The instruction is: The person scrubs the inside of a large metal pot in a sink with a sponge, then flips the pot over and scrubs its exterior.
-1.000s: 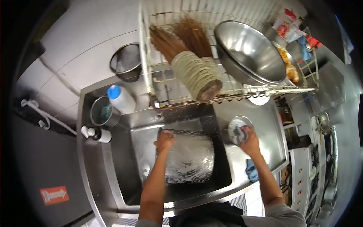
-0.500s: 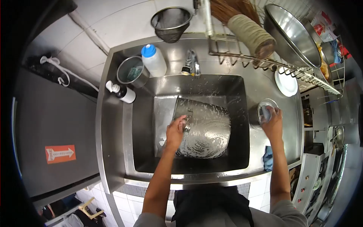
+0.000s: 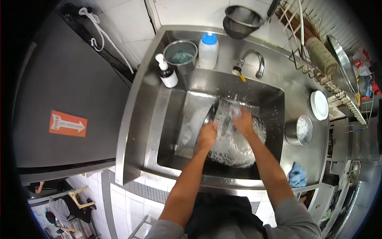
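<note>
A large soapy metal pot [image 3: 234, 149] lies on its side in the steel sink [image 3: 167, 139]. My left hand [image 3: 208, 134] is closed on the pot's rim at its left side. Over the pot's upper part is my right hand [image 3: 242, 119], its fingers wrapped round a pale, motion-blurred scrubber [image 3: 234, 114]. On the counter to the right stands a small metal container [image 3: 293, 133] with white suds inside.
Behind the sink are a tap [image 3: 260, 65], a blue-capped bottle [image 3: 208, 51], a metal tub [image 3: 181, 47] and a pump bottle [image 3: 168, 75]. White plates [image 3: 319, 105] and a blue cloth [image 3: 297, 175] lie right. A wire rack [image 3: 334, 89] overhangs; another person [image 3: 59, 211] is lower left.
My right hand has moved left from the small container to the pot, bringing the scrubber. My left hand still holds the rim. The view has turned, shifting the sink rightward.
</note>
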The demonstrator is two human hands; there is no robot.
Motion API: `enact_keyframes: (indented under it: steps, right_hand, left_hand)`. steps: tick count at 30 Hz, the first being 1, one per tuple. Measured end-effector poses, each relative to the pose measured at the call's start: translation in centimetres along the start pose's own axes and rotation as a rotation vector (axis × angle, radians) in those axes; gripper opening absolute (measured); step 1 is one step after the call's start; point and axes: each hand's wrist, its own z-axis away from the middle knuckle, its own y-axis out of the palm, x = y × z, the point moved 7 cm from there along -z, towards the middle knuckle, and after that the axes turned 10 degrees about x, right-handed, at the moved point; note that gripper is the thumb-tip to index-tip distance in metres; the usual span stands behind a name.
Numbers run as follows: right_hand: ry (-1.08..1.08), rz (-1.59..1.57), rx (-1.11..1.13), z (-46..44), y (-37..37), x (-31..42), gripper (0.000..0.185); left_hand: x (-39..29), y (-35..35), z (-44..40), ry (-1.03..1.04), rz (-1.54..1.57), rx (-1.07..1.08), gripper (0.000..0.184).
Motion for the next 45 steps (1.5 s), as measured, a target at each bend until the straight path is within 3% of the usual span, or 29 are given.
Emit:
enact_keyframes:
  steps: [1, 3, 6, 8, 10, 11, 13, 14, 16, 17, 19, 20, 22, 24, 26, 29, 36, 38, 39, 40, 41, 42, 43, 44, 45]
  right_hand:
    - [0.024, -0.005, 0.01, 0.2, 0.2, 0.5, 0.034]
    - [-0.646, 0.049, -0.262, 8.2, 2.4, 4.3, 0.027]
    - [-0.703, 0.214, -0.268, 8.9, 0.7, 8.2, 0.023]
    - [-0.649, 0.329, -0.336, 3.7, 0.5, 7.3, 0.024]
    - [-0.333, 0.45, -0.305, -1.1, -0.9, 6.8, 0.022]
    - [-0.328, 0.447, -0.316, -2.3, -1.0, 7.5, 0.022]
    - [-0.19, 0.631, -0.057, -4.5, 0.9, 7.2, 0.027]
    - [-0.181, 0.631, -0.064, -3.6, 1.2, 6.7, 0.027]
    - [-0.566, 0.755, 0.0, 0.4, 3.8, 8.4, 0.021]
    - [-0.56, 0.756, 0.001, 0.5, 3.0, 7.9, 0.021]
    - [-0.881, 0.417, 0.278, 1.7, 1.3, 8.3, 0.018]
    - [-0.898, 0.338, 0.373, -0.4, 1.4, 8.1, 0.02]
    - [-0.891, 0.337, 0.312, -8.3, 2.4, 5.4, 0.023]
    - [-0.88, 0.334, 0.265, -10.1, 2.5, 4.6, 0.027]
    - [-0.422, 0.226, 0.133, -10.5, 0.0, 4.7, 0.036]
    - [-0.315, 0.421, 0.122, -3.7, -2.7, 8.8, 0.042]
    - [-0.651, 0.357, 0.404, -5.6, -2.2, 6.0, 0.044]
    - [-0.936, 0.569, 0.405, -2.5, -0.6, 8.0, 0.041]
    - [-0.861, 0.743, 0.544, -0.1, 1.1, 9.1, 0.04]
    - [-0.995, 0.713, 0.448, 2.4, 2.7, 8.3, 0.046]
    - [-1.028, 0.834, 0.553, 4.5, 3.2, 8.0, 0.051]
    - [-1.059, 0.694, 0.542, 4.3, 2.5, 8.1, 0.052]
    - [-1.085, 0.471, 0.639, 2.1, 1.6, 8.6, 0.056]
    - [-1.051, 0.39, 0.638, -1.1, 1.2, 8.1, 0.05]
    - [-0.99, 0.395, 0.542, -4.2, 1.0, 6.3, 0.045]
  left_hand:
    - [-0.2, -0.6, -0.5, 0.009, 0.003, -0.018, 0.045]
    - [0.7, 0.1, 0.5, 0.039, 0.078, -0.042, 0.043]
    - [2.9, 2.5, -1.4, 0.119, 0.119, -0.048, 0.04]
    - [1.6, 1.1, -1.5, 0.137, 0.223, -0.115, 0.035]
    - [0.3, 0.3, -1.1, 0.161, 0.197, -0.109, 0.035]
    - [-0.4, -0.3, -1.1, 0.178, 0.162, -0.117, 0.036]
    - [-1.1, -0.6, -0.2, 0.218, 0.151, -0.16, 0.035]
    - [-0.8, -0.8, 0.0, 0.187, 0.164, -0.228, 0.034]
    - [-0.5, -1.0, 0.3, 0.162, 0.179, -0.29, 0.033]
    - [-0.5, -0.9, 0.6, 0.178, 0.156, -0.287, 0.033]
    - [-0.6, -0.9, 0.7, 0.199, 0.131, -0.289, 0.032]
    - [-0.5, -0.9, 0.6, 0.185, 0.113, -0.273, 0.032]
    - [-0.7, -0.7, -0.1, 0.17, 0.097, -0.256, 0.032]
    - [-1.0, -0.8, -0.5, 0.161, 0.052, -0.24, 0.03]
    - [-0.8, -0.6, -0.8, 0.165, 0.042, -0.257, 0.029]
    - [-0.4, -0.5, 0.0, 0.153, 0.037, -0.267, 0.027]
    - [1.5, 0.3, 1.2, 0.146, 0.041, -0.214, 0.027]
    - [3.0, 2.2, 0.2, 0.074, 0.088, -0.123, 0.032]
    - [4.4, 3.5, -0.3, -0.027, 0.11, -0.061, 0.036]
    - [4.4, 3.8, -0.2, 0.029, 0.187, -0.018, 0.046]
    - [2.5, 2.6, 0.8, 0.233, 0.294, -0.1, 0.042]
    - [4.1, 5.0, -0.2, -0.071, 0.195, 0.291, 0.037]
    - [2.0, 4.7, -0.3, 0.088, -0.404, 0.146, 0.034]
    - [2.3, 3.9, -1.1, -0.025, -0.093, 0.171, 0.031]
    - [1.5, 2.7, -0.7, 0.094, 0.19, 0.123, 0.029]
